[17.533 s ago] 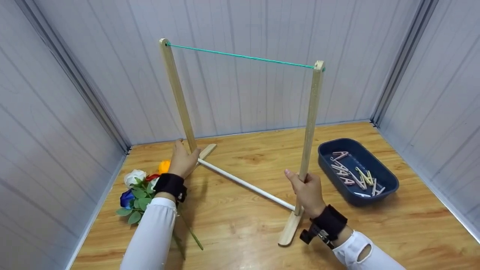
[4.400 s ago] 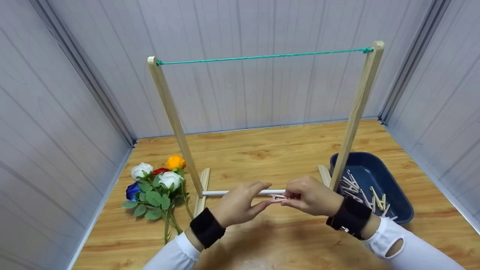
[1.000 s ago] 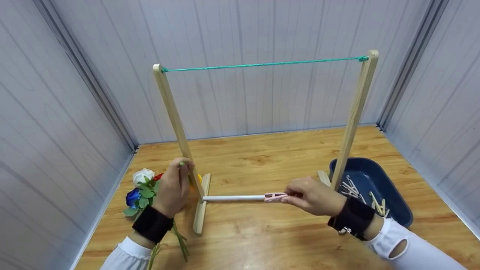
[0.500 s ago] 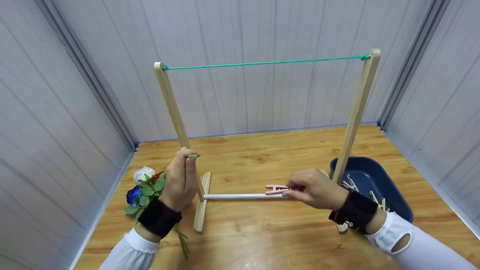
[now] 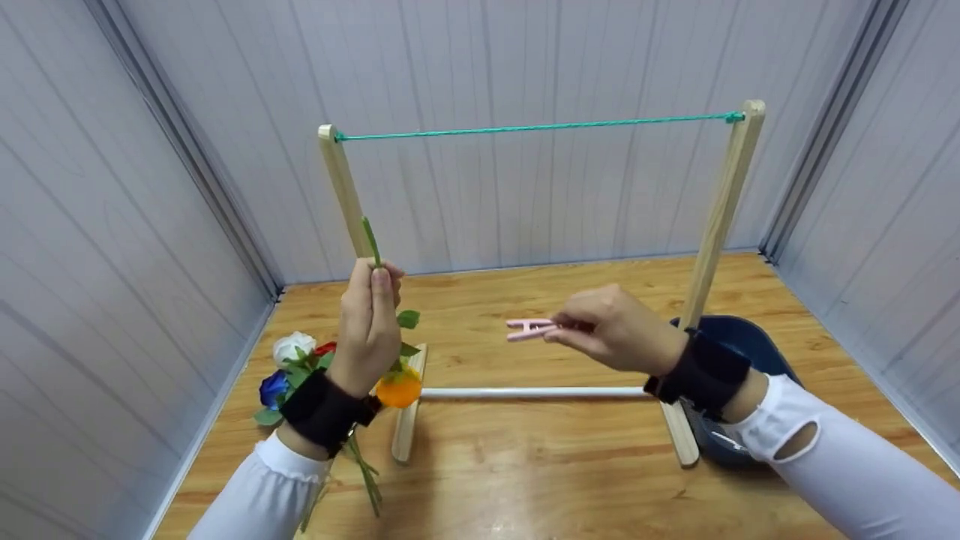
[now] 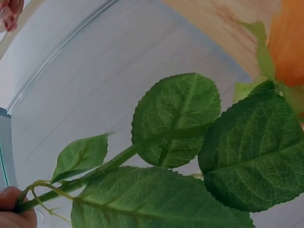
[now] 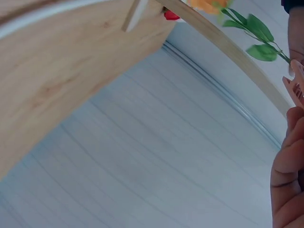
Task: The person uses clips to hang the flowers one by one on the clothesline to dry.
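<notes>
My left hand (image 5: 366,326) pinches the green stem of an orange artificial rose (image 5: 398,387), its cut end pointing up and its bloom hanging down near the wrist. Leaves (image 6: 175,118) along that stem fill much of the left wrist view. Between thumb and fingers, my right hand (image 5: 621,334) holds a pink clothespin (image 5: 531,329) by its handle end, tips toward the left. Both hands are raised in front of a wooden stand, below the green cord (image 5: 525,129) strung between its left post (image 5: 341,184) and right post (image 5: 724,210).
A white crossbar (image 5: 532,392) joins the stand's feet low down. More artificial flowers, among them a white rose (image 5: 292,347) and a blue rose (image 5: 273,390), lie at left. Behind my right forearm sits a dark blue basin (image 5: 739,337). Panel walls enclose the wooden table (image 5: 525,480).
Earlier both hands gripped the stand's posts; later both were at a pink clothespin. Over the last second, the left hand rises with the orange rose and the right lifts the clothespin.
</notes>
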Demonstrator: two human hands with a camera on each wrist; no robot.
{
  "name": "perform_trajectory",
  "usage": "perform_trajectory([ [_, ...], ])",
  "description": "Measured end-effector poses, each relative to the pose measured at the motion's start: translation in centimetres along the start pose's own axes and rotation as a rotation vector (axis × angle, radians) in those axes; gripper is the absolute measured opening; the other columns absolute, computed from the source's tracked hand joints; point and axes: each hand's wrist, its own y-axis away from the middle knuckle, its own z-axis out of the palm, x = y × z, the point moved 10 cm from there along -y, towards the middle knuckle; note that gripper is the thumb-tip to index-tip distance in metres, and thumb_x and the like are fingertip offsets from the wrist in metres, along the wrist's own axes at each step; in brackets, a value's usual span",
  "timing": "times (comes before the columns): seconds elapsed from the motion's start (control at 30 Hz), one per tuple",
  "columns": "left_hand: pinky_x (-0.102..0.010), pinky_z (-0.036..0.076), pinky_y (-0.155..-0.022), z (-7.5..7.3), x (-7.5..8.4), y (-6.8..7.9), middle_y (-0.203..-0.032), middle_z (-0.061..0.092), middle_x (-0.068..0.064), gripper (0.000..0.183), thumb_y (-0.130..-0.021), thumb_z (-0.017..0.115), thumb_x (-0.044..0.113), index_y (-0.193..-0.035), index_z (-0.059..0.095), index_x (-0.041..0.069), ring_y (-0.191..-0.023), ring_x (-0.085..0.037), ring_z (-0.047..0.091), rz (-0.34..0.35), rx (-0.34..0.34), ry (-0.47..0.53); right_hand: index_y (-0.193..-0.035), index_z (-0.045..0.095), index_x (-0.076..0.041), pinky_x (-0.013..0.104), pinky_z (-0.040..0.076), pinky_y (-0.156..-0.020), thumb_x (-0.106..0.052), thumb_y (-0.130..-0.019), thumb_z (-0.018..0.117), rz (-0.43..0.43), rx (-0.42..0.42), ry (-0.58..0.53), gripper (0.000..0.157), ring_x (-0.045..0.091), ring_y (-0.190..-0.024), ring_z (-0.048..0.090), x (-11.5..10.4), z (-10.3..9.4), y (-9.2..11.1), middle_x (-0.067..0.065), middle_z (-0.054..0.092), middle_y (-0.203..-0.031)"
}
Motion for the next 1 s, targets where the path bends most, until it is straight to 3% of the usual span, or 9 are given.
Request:
perform_trajectory([
  [0.13, -0.024, 0.029, -0.064, 0.2, -1.1, -1.4, -0.079, 0.036, -0.001, 0.028, -0.117, 0.026, 0.001, -0.107, 0.051, -0.006, -0.067, -0.011, 0.032, -0.101, 0.006, 0.087, -0.086, 0.075, -0.001, 0.023, 0.041, -0.049, 0.008, -0.085, 0.084, -0.041, 0.041, 0.023, 0.012, 0.011, -0.055, 0.051, -0.3, -1.1, -2.4, 0.005, 0.065, -0.069],
  [0.3, -0.023, 0.029, -0.062, 0.4, -2.4, -3.1, -0.077, 0.036, 0.0, 0.029, -0.118, 0.027, 0.007, -0.11, 0.053, -0.002, -0.064, -0.01, 0.033, -0.164, 0.024, 0.121, -0.09, 0.076, 0.002, 0.027, 0.041, -0.051, 0.01, -0.089, 0.08, -0.053, 0.054, 0.025, 0.009, 0.013, -0.055, 0.049, -0.3, -1.9, -5.2, 0.008, 0.064, -0.069],
  [0.5, -0.023, 0.031, -0.062, 0.9, -3.2, -4.6, -0.079, 0.037, 0.001, 0.029, -0.119, 0.026, 0.009, -0.112, 0.054, 0.001, -0.065, -0.01, 0.034, -0.217, 0.014, 0.133, -0.092, 0.076, 0.006, 0.026, 0.04, -0.053, 0.006, -0.096, 0.075, -0.008, 0.057, 0.031, 0.004, 0.014, -0.059, 0.048, 0.2, -2.5, -8.4, 0.011, 0.063, -0.07],
  [0.73, -0.024, 0.03, -0.063, 1.3, -3.7, -6.1, -0.074, 0.037, 0.003, 0.029, -0.119, 0.026, 0.009, -0.112, 0.054, 0.003, -0.063, -0.009, 0.034, -0.246, 0.021, 0.147, -0.098, 0.074, 0.008, 0.024, 0.034, -0.06, -0.001, -0.104, 0.069, 0.064, 0.064, 0.063, 0.012, 0.016, -0.066, 0.045, 0.4, -3.3, -12.5, 0.015, 0.061, -0.076],
  [1.0, -0.023, 0.029, -0.06, 1.7, -4.5, -6.8, -0.072, 0.035, 0.003, 0.03, -0.119, 0.026, 0.011, -0.113, 0.055, 0.003, -0.06, -0.008, 0.032, -0.309, 0.039, 0.187, -0.105, 0.075, 0.01, 0.024, 0.032, -0.065, -0.006, -0.107, 0.066, 0.151, 0.093, 0.097, 0.018, 0.018, -0.073, 0.044, 0.4, -4.5, -17.2, 0.017, 0.061, -0.084],
])
